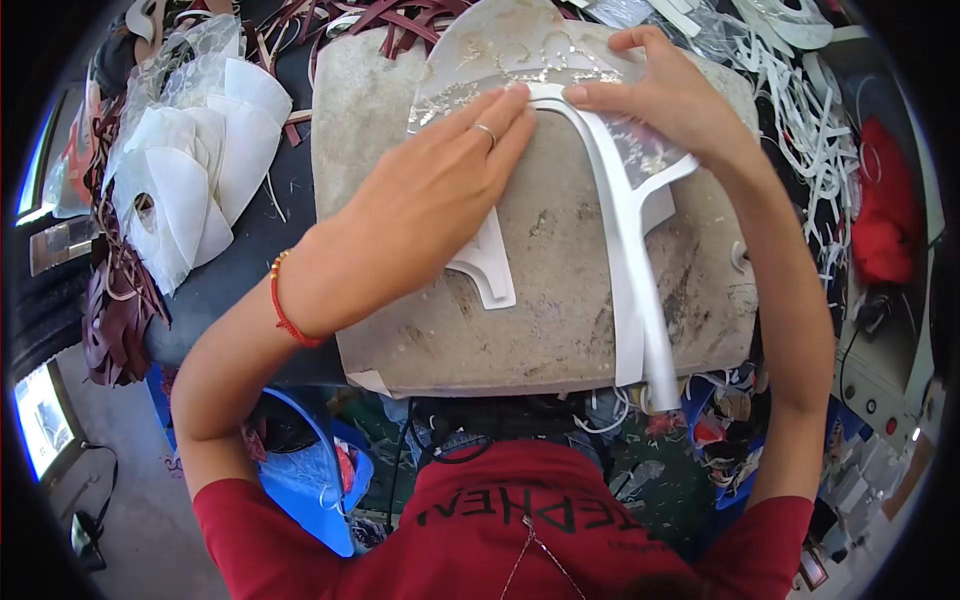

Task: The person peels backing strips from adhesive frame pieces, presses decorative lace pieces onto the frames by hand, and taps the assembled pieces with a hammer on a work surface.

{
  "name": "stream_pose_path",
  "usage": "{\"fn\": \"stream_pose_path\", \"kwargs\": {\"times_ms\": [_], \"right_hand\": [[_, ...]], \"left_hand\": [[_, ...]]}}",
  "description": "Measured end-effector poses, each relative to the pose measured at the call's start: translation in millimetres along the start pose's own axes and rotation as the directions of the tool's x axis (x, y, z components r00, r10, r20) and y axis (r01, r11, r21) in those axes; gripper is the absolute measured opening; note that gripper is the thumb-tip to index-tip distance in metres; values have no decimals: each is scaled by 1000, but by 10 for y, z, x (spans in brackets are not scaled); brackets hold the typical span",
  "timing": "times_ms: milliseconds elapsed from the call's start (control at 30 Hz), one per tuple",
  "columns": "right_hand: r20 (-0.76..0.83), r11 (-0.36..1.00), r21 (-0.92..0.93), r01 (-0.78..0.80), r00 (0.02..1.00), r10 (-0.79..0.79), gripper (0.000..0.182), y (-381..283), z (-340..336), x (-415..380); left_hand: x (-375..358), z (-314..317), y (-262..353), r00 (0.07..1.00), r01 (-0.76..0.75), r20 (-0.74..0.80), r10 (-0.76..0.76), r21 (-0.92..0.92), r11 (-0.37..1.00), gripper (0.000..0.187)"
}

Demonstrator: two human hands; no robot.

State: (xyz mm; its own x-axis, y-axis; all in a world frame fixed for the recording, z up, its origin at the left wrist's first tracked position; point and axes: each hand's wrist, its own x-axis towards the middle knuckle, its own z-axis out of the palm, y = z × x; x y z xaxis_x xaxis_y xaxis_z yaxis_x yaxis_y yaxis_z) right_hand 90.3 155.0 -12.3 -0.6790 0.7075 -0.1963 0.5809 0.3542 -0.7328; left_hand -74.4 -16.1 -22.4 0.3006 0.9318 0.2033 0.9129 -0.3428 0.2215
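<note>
A white Y-shaped strip (640, 255) curves over a grey, stained work board (400, 330), its long tail reaching past the board's front edge. Along its upper bend lies a see-through sheet with pale glittery patterning (485, 88). My left hand (425, 185) rests with fingers stretched out, their tips pressing the strip at the top of the curve. Thumb and forefinger of my right hand (680, 95) are spread apart; the thumb touches the strip just right of my left fingertips. Below my left hand, another white cut piece (490, 265) shows partly.
White cut pieces (200, 165) are stacked at the left, near dark red strips (125, 320). White offcut strips (805, 150) tangle at the right, beside a red cloth-like bundle (883, 205). Blue bins (310, 480) stand below the table, and a grey machine body (870, 390) is at the right.
</note>
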Motion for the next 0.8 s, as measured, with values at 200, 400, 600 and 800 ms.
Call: {"fn": "stream_pose_path", "kwargs": {"times_ms": [200, 400, 600, 800], "right_hand": [[-74, 926, 353, -136, 982, 173, 82, 55, 32, -746], [-118, 913, 382, -141, 973, 200, 70, 102, 107, -766], [-107, 902, 387, -192, 962, 251, 59, 28, 49, -855], [-17, 719, 632, -290, 922, 386, 44, 37, 252, -1480]], "left_hand": [[132, -47, 133, 987, 153, 49, -152, -24, 988, 68], [190, 110, 273, 996, 78, 14, -86, 288, 955, 73], [229, 136, 326, 999, 42, 13, -46, 213, 976, 60], [265, 191, 425, 991, 130, 13, -133, 137, 982, 43]]}}
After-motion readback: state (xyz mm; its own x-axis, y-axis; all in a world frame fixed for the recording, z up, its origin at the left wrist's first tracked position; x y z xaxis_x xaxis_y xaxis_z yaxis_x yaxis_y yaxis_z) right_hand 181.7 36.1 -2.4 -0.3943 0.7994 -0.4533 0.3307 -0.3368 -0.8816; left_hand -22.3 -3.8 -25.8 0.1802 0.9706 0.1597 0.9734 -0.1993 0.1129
